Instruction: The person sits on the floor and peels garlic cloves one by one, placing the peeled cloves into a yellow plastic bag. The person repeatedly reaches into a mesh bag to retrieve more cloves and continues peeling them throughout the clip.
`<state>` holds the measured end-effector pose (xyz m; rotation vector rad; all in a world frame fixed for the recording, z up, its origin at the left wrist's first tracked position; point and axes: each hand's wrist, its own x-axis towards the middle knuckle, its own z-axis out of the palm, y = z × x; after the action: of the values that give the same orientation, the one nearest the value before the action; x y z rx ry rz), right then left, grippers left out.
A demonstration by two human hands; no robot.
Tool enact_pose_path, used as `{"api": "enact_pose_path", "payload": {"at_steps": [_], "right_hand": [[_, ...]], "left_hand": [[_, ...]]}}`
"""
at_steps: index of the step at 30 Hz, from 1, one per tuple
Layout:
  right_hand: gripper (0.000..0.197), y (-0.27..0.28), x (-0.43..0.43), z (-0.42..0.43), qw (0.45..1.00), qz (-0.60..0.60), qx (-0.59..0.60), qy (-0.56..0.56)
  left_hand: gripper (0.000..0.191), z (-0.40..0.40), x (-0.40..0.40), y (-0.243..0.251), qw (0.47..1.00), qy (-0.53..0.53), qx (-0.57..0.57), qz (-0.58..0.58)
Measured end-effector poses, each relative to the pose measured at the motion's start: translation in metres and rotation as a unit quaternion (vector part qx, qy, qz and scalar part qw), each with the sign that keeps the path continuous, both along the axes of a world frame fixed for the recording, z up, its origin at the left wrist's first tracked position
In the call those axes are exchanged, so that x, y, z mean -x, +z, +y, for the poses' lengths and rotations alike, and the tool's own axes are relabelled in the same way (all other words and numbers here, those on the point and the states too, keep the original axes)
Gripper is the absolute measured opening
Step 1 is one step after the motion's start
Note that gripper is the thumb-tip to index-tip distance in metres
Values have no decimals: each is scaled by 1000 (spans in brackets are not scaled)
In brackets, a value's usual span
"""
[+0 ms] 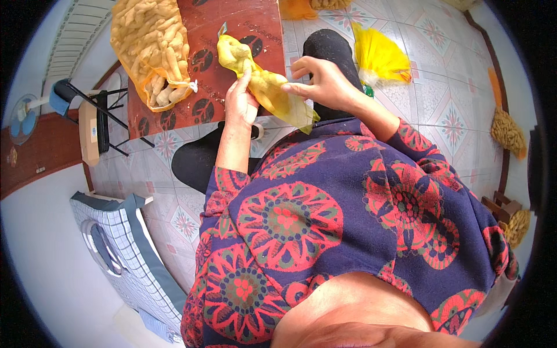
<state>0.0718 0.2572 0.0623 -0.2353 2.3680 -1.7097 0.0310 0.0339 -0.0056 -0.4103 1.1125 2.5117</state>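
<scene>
A yellow mesh bag (266, 87) with several pale root-like pieces inside lies slantwise over the edge of the reddish-brown board table (209, 100). My left hand (242, 98) grips its middle, thumb on top. The bag's far end, with a small tag, rests on the board, and its loose end hangs towards my lap. My right hand (322, 82) is beside the bag's near part, fingers spread; its thumb tip is at the mesh, and whether it touches cannot be told. A large orange mesh sack (152, 48) full of similar pieces, tied with white string, lies left on the board.
A bundle of yellow mesh bags (383, 56) lies on the tiled floor right of my knee. Other filled orange mesh bags (508, 132) stand by the right wall. A folding chair (102, 122) is left of the table. Near the lower left stands a checked-cloth-covered piece (126, 243).
</scene>
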Motion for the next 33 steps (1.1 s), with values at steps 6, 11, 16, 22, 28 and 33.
{"api": "enact_pose_path", "payload": {"at_steps": [6, 11, 16, 22, 28, 33], "right_hand": [[39, -48, 3, -28, 934, -262, 241, 39], [49, -41, 3, -33, 896, -317, 311, -25], [58, -54, 8, -26, 825, -387, 410, -35], [48, -53, 5, -21, 763, -395, 510, 43], [47, -49, 4, -19, 757, -393, 516, 77], [45, -46, 2, -22, 771, -381, 506, 67]], "left_hand": [[30, 6, 0, 4, 1000, -16, 16, 11], [30, -2, -8, 13, 996, -82, 36, 0], [29, -4, -15, 16, 993, -88, 82, 15], [17, -8, -23, 16, 970, -109, 211, 50], [17, -5, -26, 22, 981, -60, 174, 68], [16, -10, -27, 23, 964, -66, 221, 130]]}}
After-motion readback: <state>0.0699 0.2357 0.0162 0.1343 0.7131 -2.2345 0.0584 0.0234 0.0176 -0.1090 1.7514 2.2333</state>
